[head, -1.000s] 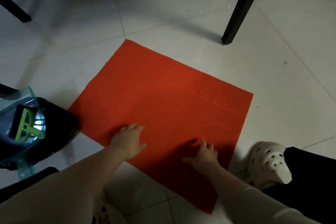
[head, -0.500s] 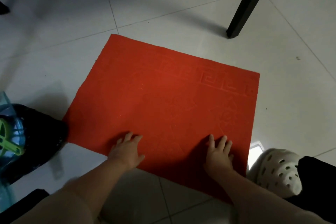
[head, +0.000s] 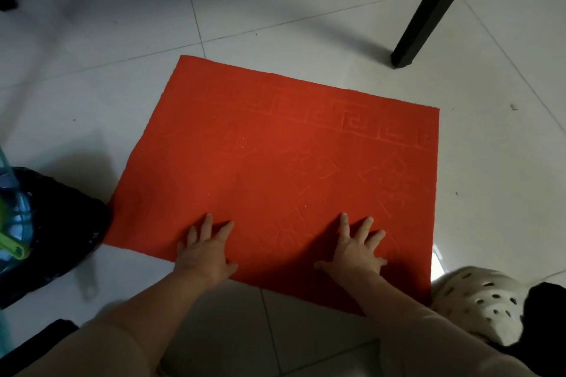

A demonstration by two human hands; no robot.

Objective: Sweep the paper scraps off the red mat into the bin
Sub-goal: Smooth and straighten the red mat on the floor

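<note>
Red mat (head: 275,162) lies flat on the tile floor (head: 92,70), turned a bit askew to the tile joints. Both hands are on its near edge, palms down.

Left hand (head: 203,251): fingers straight and apart, pressing the mat, heel of the palm right at the mat's near edge.
Right hand (head: 356,249): same pose, fingers fanned apart, thumb out to the left, whole hand on the mat. Neither hand grips anything.

Mat surface: a few pale specks (head: 243,139) left of centre, ahead of the fingertips. Too small to tell if they are paper.

Writing: key-pattern border (head: 352,122) pressed in along the far edge, large pressed-in characters (head: 395,184) in the right half. They are the same red as the mat and the light is dim, so I can't read them.

Bin (head: 61,223) sits at the left frame edge, lined with a black bag. The bag meets the mat's near-left corner; can't tell if it overlaps. Inside is a bright green plastic piece (head: 12,246) on something pale blue, both cut off by the frame.

White clog (head: 477,297) with holes sits at the mat's near-right corner, touching or just beside the edge. Black table leg (head: 428,9) stands on the tiles beyond the far-right corner, apart from the mat. A small dark bit of debris (head: 513,106) lies on the floor right of the mat.
</note>
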